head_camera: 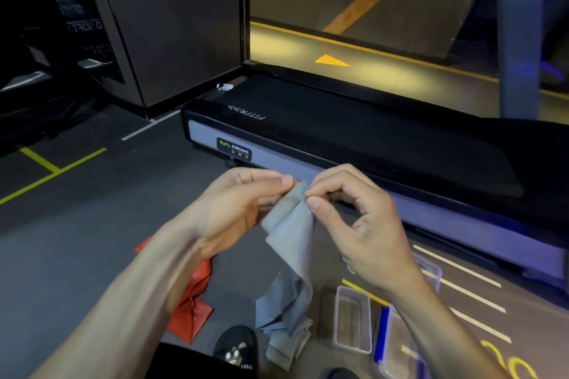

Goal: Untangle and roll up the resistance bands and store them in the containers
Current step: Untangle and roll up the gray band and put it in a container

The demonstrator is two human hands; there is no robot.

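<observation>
Grey band point(291, 224) end pinched by left hand point(243, 203) and right hand point(360, 224), centre frame.
Rolling seems barely begun; a tight first fold is needed, clear container point(352, 318) waiting lower right.

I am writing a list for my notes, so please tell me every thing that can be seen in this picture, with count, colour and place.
grey band: one, grey, held up at its top end between both hands, lower end bunched on the floor
red band: one, red, on the floor under the left forearm
small container: one, clear, on the floor right of the grey band
other containers: at least two, clear, one with a blue edge, on the floor under the right arm, partly hidden
treadmill: one, black and grey, on the floor ahead
floor: grey with yellow and white lines
shoe: one, black, bottom edge
left hand: one, pinches the grey band
right hand: one, pinches the grey band
</observation>
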